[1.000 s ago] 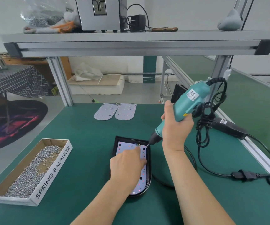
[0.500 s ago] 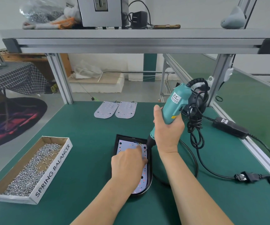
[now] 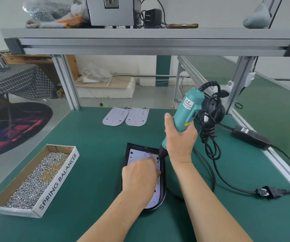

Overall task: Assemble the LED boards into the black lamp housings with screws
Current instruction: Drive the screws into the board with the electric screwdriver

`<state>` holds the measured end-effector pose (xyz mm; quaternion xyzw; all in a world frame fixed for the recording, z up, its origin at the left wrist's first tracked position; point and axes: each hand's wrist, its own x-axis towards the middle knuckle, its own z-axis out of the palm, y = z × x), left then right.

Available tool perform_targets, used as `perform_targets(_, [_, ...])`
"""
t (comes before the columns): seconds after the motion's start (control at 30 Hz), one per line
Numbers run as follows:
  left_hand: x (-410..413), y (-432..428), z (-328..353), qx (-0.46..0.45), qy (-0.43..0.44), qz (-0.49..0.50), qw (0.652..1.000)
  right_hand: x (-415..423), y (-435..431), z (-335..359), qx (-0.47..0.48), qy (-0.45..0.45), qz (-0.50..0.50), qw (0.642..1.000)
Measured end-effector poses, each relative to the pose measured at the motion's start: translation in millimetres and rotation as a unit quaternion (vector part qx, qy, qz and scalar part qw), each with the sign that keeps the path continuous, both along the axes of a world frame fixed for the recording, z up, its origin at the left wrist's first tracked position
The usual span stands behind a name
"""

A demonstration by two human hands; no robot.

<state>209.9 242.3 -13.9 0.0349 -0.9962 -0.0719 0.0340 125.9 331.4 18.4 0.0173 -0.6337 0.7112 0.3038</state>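
At the left of the bench (image 3: 91, 154) a box (image 3: 58, 182) holds loose screws (image 3: 34, 180), well apart from the work. Two spare boards (image 3: 125, 117) lie side by side at the back. In the middle the left hand (image 3: 139, 175) rests on the board (image 3: 137, 154), which sits inside the housing (image 3: 163, 186); the housing's long axis runs away from the person. The left fingers are curled, their tips at the board's far right corner; whether they pinch a screw there is too small to tell. Just right of those tips the bit (image 3: 158, 160) meets the board's right edge. The driver (image 3: 187, 110) leans up and to the right from that spot, so it probably needs standing straighter over the hole before driving. The right hand (image 3: 180, 140) grips its barrel, fingers wrapped round and thumb up the near side. Its cable (image 3: 210, 137) trails off right.
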Motion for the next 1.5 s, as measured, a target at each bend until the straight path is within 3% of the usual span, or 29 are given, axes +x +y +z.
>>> perform_targets(0.37, [0,-1,1,0.023,-0.003,0.024,0.999,8,5,10,-0.016,0.006,0.035,0.999])
perform_targets(0.47, [0,-2,4,0.031,-0.018,0.033,0.999,9,17,23,-0.066,0.035,0.017,0.997])
perform_targets(0.6, [-1,-9,9,0.164,-0.068,0.033,0.984,17,25,29,-0.141,0.025,0.013,0.99])
perform_targets(0.67, [-3,-19,16,0.339,-0.099,0.063,0.933,22,26,30,-0.187,0.002,0.008,0.982])
perform_targets(0.77, [1,-30,26,0.622,-0.129,0.11,0.764,29,26,32,-0.238,-0.017,0.013,0.971])
perform_targets(0.83, [6,-36,33,0.708,-0.113,0.108,0.689,34,24,34,-0.252,-0.019,0.018,0.967])
perform_targets(0.93, [14,-43,32,0.775,-0.11,0.093,0.616,43,19,34,-0.257,-0.019,0.027,0.966])
perform_targets(1.1, [22,-45,30,0.805,-0.113,0.099,0.574,53,12,36,-0.262,-0.02,0.023,0.965])
perform_targets(1.23, [26,-49,31,0.846,-0.122,0.106,0.509,56,8,34,-0.266,-0.033,0.025,0.963])
perform_targets(1.5, [31,-54,26,0.842,-0.117,0.082,0.52,60,0,37,-0.262,-0.033,0.037,0.964])
